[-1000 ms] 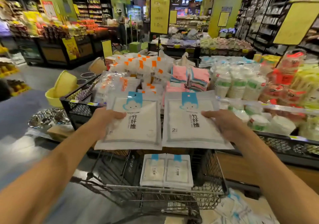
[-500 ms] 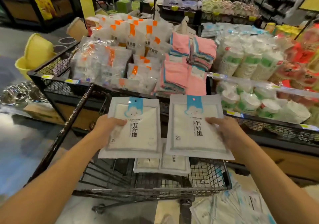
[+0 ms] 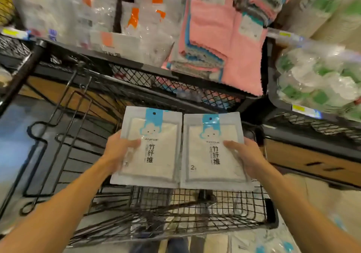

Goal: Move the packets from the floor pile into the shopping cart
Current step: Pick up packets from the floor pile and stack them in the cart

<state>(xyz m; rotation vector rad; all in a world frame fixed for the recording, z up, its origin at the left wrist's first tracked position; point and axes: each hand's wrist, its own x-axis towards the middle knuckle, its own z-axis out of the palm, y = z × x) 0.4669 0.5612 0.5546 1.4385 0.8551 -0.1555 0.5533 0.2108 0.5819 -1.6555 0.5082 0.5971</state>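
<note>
**Two packets over the cart, and ways they could slip**

The left hand [image 3: 119, 153] holds the left packet [image 3: 150, 147] by its outer edge, thumb on top and fingers tucked under it. The right hand [image 3: 246, 155] holds the right packet [image 3: 213, 151] the same way. Both packets lie flat and side by side, with their inner edges touching or almost touching. They are low inside the shopping cart [image 3: 269, 209], above its wire bottom. I cannot tell if they rest on anything yet, or what lies under them.

Each packet is held by one edge only. The wrap looks smooth and shiny, so I think a packet could slide out of the fingers and land crooked.

If the hands let go too soon, a packet might tip and stand against the cart wall, not lie flat.

The packets are thin. A corner could poke into a gap in the wire and get stuck.

The shelf rim [image 3: 156, 73] is close in front of the cart. More packets [image 3: 273, 243] lie on the floor, bottom right, near the cart. A foot could step on them.
</note>
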